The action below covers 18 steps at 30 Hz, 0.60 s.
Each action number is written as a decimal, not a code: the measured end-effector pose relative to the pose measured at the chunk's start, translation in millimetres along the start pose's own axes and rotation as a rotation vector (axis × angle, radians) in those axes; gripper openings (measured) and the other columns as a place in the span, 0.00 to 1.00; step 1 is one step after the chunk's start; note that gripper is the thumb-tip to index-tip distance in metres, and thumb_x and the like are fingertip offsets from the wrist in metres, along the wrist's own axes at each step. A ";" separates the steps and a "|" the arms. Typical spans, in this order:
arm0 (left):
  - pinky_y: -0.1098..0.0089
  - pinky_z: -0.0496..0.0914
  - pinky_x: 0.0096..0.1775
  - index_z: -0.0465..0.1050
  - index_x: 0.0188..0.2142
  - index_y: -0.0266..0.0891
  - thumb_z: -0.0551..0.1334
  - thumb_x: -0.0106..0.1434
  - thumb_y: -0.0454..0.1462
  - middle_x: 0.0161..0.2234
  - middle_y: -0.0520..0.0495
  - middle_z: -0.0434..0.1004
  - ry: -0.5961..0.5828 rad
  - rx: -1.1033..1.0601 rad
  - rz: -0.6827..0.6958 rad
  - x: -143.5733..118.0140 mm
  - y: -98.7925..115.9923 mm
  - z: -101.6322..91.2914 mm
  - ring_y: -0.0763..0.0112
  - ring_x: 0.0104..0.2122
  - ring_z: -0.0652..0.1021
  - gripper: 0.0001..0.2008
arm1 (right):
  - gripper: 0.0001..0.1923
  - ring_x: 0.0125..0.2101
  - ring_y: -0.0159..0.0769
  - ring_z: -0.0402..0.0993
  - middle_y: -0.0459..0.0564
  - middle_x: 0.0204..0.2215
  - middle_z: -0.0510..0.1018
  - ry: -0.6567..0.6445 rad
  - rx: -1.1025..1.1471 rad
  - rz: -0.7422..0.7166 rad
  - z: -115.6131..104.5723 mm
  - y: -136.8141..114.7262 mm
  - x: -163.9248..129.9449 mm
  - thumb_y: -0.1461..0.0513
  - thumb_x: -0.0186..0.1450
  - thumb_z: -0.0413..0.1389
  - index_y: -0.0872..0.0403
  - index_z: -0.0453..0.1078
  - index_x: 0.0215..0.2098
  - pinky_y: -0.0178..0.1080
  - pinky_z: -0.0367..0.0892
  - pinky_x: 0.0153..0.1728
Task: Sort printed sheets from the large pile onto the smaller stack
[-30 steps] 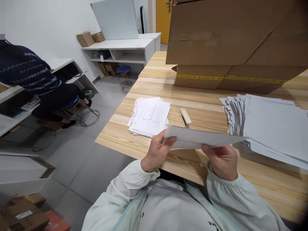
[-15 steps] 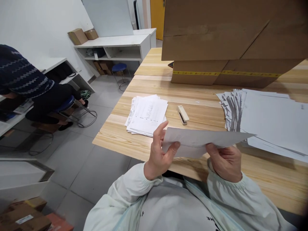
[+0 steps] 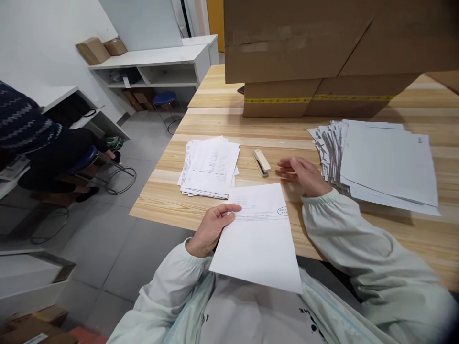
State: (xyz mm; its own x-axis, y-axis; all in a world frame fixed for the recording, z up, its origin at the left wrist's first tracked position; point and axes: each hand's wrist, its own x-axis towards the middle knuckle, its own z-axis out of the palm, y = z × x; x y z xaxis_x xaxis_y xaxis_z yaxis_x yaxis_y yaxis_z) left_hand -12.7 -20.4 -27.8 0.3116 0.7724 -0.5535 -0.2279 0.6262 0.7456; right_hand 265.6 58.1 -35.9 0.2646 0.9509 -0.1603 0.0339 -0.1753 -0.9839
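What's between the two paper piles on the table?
In the head view, a beige stapler, a tiny white scrap and the right hand are between the small pile and the big pile.

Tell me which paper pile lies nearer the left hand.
The smaller pile, beyond the left hand and left of the stapler; the larger pile lies past the right hand.

White wall [image 3: 43, 28]; grey tiled floor [image 3: 145, 138]; white shelf unit [image 3: 154, 57]; blue stools [image 3: 165, 98]; pale wooden table [image 3: 163, 198]
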 end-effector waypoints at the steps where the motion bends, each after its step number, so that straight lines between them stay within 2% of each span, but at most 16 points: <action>1: 0.74 0.68 0.30 0.79 0.41 0.34 0.78 0.43 0.42 0.30 0.47 0.81 -0.010 -0.001 -0.015 0.8 0.3 2.1 0.75 0.26 0.76 0.25 | 0.15 0.36 0.32 0.79 0.52 0.40 0.81 -0.012 0.019 0.044 4.2 1.3 7.3 0.50 0.68 0.56 0.52 0.75 0.36 0.33 0.75 0.34; 4: 0.75 0.66 0.28 0.79 0.40 0.33 0.77 0.44 0.41 0.28 0.48 0.79 -0.019 0.042 -0.004 7.6 0.1 12.8 0.76 0.24 0.75 0.24 | 0.12 0.30 0.28 0.77 0.51 0.33 0.81 -0.077 0.048 0.129 17.8 3.5 15.4 0.55 0.70 0.54 0.54 0.74 0.36 0.29 0.73 0.29; 8: 0.75 0.64 0.27 0.79 0.38 0.33 0.73 0.47 0.37 0.24 0.51 0.76 -0.054 0.096 0.007 25.6 1.0 24.7 0.78 0.22 0.72 0.18 | 0.16 0.29 0.30 0.78 0.52 0.33 0.81 -0.204 0.040 0.097 24.1 2.2 10.4 0.51 0.68 0.57 0.55 0.73 0.39 0.32 0.75 0.29; 10: 0.75 0.63 0.27 0.79 0.38 0.33 0.71 0.49 0.34 0.24 0.51 0.76 -0.064 0.112 0.011 35.4 2.5 28.3 0.78 0.22 0.72 0.15 | 0.20 0.31 0.32 0.79 0.54 0.36 0.81 -0.228 -0.012 0.026 17.5 -1.2 8.1 0.47 0.65 0.59 0.55 0.74 0.39 0.35 0.76 0.32; 13: 0.76 0.61 0.26 0.79 0.38 0.33 0.68 0.52 0.32 0.23 0.52 0.74 -0.063 0.177 0.047 48.4 6.2 33.5 0.79 0.21 0.70 0.12 | 0.23 0.36 0.35 0.80 0.53 0.41 0.82 -0.217 -0.177 -0.156 -2.0 -13.3 3.6 0.42 0.61 0.61 0.52 0.76 0.40 0.40 0.77 0.37; 15: 0.76 0.59 0.25 0.79 0.37 0.33 0.66 0.54 0.30 0.21 0.53 0.72 -0.074 0.234 0.062 56.2 9.1 37.3 0.80 0.20 0.69 0.10 | 0.25 0.39 0.37 0.79 0.52 0.43 0.81 -0.212 -0.304 -0.270 -16.5 -25.8 -2.9 0.41 0.61 0.59 0.51 0.77 0.41 0.42 0.76 0.39; 18: 0.76 0.58 0.24 0.78 0.34 0.32 0.64 0.55 0.28 0.19 0.53 0.70 -0.062 0.283 0.059 67.9 12.3 42.4 0.79 0.19 0.68 0.07 | 0.26 0.38 0.38 0.78 0.52 0.42 0.81 -0.221 -0.454 -0.363 -31.7 -45.9 -18.9 0.40 0.63 0.56 0.50 0.77 0.44 0.43 0.75 0.39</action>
State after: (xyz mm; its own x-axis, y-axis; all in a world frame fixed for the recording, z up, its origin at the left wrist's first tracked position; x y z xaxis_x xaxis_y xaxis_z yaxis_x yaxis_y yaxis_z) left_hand 44.8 35.2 -40.5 0.3634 0.7931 -0.4888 0.0161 0.5192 0.8545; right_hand 289.6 40.1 14.8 -0.0450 0.9920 0.1181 0.5035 0.1247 -0.8549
